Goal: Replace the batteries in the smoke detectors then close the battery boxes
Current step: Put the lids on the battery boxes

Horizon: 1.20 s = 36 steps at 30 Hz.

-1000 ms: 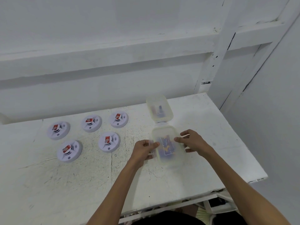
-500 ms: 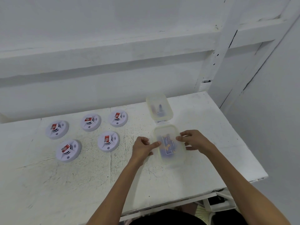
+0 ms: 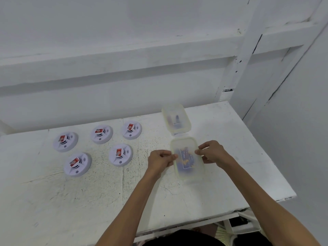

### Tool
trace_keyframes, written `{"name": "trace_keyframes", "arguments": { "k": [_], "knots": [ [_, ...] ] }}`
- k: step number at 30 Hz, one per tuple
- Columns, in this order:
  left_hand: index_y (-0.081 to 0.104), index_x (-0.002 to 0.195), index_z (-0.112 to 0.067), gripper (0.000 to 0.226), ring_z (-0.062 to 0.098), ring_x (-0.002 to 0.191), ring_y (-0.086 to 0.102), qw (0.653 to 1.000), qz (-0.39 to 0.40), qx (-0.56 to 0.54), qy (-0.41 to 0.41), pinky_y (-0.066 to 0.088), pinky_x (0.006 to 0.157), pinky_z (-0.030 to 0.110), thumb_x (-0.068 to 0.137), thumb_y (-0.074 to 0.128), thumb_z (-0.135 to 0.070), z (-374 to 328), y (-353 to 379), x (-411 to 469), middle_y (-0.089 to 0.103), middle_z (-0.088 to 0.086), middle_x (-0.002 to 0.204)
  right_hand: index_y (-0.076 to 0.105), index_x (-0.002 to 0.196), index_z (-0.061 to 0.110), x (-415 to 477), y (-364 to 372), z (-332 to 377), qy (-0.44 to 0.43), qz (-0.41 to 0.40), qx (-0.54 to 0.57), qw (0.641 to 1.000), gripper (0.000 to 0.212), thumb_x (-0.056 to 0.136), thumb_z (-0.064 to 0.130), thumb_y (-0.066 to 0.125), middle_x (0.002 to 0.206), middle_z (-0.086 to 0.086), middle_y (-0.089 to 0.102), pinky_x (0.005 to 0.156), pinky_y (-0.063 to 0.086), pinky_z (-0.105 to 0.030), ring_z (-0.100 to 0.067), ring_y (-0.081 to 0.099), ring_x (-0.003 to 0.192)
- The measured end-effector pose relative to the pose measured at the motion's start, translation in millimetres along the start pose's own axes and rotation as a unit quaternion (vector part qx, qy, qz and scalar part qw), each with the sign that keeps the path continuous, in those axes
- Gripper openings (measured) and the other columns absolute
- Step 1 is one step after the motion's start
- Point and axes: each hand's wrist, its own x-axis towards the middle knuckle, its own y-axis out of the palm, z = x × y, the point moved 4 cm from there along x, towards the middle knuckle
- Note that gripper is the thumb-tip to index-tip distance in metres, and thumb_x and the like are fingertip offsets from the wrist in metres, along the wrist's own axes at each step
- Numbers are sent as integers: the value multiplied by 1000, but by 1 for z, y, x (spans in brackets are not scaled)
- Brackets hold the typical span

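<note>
Fingers [image 3: 198, 151] pinch near box [image 3: 188, 173] rims | five detectors [image 3: 120, 155] leftward | far box [image 3: 176, 119] behind

Contents of near box [image 3: 188, 172] blurred through cloudy plastic, far box [image 3: 176, 118] likewise, print on detectors [image 3: 120, 155] too small to read, table [image 3: 53, 201] cut off left and bottom, forearms [image 3: 124, 215] cut off below

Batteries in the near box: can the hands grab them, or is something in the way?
The box's closed translucent lid covers the batteries. The left hand and right hand pinch its side edges.
</note>
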Motion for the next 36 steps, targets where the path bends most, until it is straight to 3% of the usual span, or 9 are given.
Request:
{"name": "trace_keyframes", "arguments": {
  "k": [2,4,6,9,12,16,20,25,36],
  "knots": [
    [72,92,-2,25,15,65,71,1000,11,22,6,60,67,26,75,89,-6,-2,2,2,71,11,77,67,100,4,0,-2,0,-3,2,-10,1000,24,83,16,79,98,-16,71,61,61,-31,-26,73,77],
    [66,116,-3,47,21,72,73,998,57,37,7,62,71,33,75,89,-5,-7,7,5,70,15,81,66,105,5,2,-5,1,-26,-12,-41,999,27,85,19,77,101,-14,70,72,62,-36,-25,72,82],
    [51,135,-24,71,22,75,73,991,120,61,19,64,71,36,78,86,-2,-15,13,7,68,11,81,62,120,11,-1,-9,8,-76,-34,-122,989,39,85,26,75,103,-9,71,82,59,-37,-22,68,90],
    [27,148,-50,95,22,78,71,972,199,119,38,63,73,36,85,80,-2,-28,22,8,64,4,77,44,140,20,-13,-11,21,-130,27,-227,965,75,77,41,80,109,-1,65,79,50,-29,-18,61,96],
    [22,158,-41,100,26,82,71,960,246,131,11,63,80,40,86,78,-2,-33,21,16,62,2,71,20,151,21,-25,-7,21,-157,133,-354,912,121,58,53,90,124,0,50,87,51,-30,-18,53,107],
    [28,157,-41,93,27,92,70,941,306,142,-13,58,95,50,88,76,0,-41,22,24,66,1,74,-16,154,20,-29,-3,1,-176,156,-428,873,154,50,63,88,135,-2,29,95,49,-31,-17,38,118],
    [34,153,-41,87,33,100,72,930,337,147,-33,55,100,53,89,76,-2,-39,23,30,74,8,96,-17,154,21,-29,-4,-5,-213,131,-433,866,152,51,70,83,139,1,26,96,49,-33,-15,35,121],
    [43,141,-47,78,42,112,65,928,350,114,-56,58,95,49,89,74,0,-31,25,35,58,30,135,-6,155,25,-32,-8,-11,-273,90,-406,867,139,55,76,76,136,6,30,88,49,-24,-9,37,114],
    [41,145,-42,77,29,91,70,928,356,89,-58,61,79,38,91,68,6,-26,27,46,69,18,116,20,153,13,-30,-7,-18,-332,17,-427,841,123,58,77,66,127,3,43,77,49,-21,-13,43,111]
  ]
}}
